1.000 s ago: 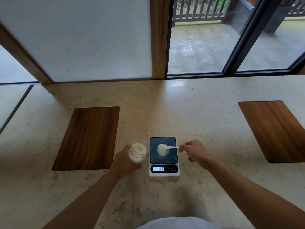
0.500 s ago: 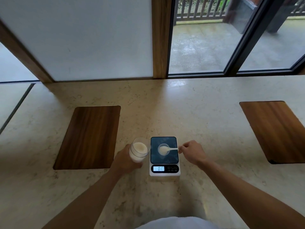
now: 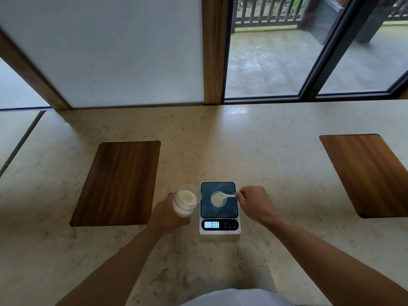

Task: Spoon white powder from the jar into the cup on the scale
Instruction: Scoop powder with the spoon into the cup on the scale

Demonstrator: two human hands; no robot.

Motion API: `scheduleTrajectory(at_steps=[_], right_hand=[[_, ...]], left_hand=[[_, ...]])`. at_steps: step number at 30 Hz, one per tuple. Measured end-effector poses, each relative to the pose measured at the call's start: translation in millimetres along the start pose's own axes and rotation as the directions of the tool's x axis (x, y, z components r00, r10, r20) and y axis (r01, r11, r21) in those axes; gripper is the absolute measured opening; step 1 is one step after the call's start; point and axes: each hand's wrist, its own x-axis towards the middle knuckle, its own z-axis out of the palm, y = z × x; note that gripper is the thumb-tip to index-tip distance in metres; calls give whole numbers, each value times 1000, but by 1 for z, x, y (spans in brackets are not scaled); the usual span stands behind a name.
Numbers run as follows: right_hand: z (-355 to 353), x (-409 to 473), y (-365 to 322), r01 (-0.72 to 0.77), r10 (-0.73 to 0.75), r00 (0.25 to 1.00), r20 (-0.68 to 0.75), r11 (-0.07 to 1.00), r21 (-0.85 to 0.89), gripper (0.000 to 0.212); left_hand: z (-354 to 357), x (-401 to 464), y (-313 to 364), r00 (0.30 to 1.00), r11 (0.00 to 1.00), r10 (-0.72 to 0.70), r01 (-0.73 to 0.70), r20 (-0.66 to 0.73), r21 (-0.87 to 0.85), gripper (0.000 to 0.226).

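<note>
A clear jar (image 3: 186, 202) of white powder is tilted toward the scale, and my left hand (image 3: 166, 214) grips it from the left. The small digital scale (image 3: 219, 225) has a dark platform and a lit display reading 017. On the platform stands a small clear cup (image 3: 217, 200) with white powder in it. My right hand (image 3: 254, 203) pinches the handle of a white spoon (image 3: 228, 196), whose bowl lies over the cup's mouth.
Everything sits on a pale stone counter (image 3: 220, 140). A dark wooden panel (image 3: 119, 182) lies left of the jar, another wooden panel (image 3: 366, 173) at the far right. A white wall and glass doors stand behind the counter.
The spoon's bowl has stayed over the cup; my right hand shifted slightly. The jar and my left hand have barely moved. The display still reads 017.
</note>
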Motion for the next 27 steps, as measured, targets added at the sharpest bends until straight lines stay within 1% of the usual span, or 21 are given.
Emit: scheduleTrajectory(at_steps=[4,11,16,21,23,25,27], right_hand=[[-4,-2,2,89,-91,995,-28,994,-66,33],[-5,-8,6,234,-249,966,-77,959,-157,25],[-6,-12,11,294,-316,945,-87,934,-205,23],[-9,-13,15,306,-332,937,-109,931,-200,24],[-9,-13,15,289,-312,942,-123,941,-176,27],[-9,-12,15,240,-259,955,-146,961,-135,28],[-8,-10,12,136,-140,975,-173,990,-36,29]], left_hand=[[0,0,0,1000,999,-28,28,0,16,77],[3,-1,3,1000,1000,-12,12,-11,10,80],[2,-2,5,999,1000,-14,14,-31,2,81],[1,-2,9,999,1000,-11,11,-34,2,78],[1,-2,10,1000,1000,-2,2,-30,3,78],[1,-3,11,999,1000,0,0,-34,5,78],[1,-3,13,999,1000,-5,5,-34,5,78]])
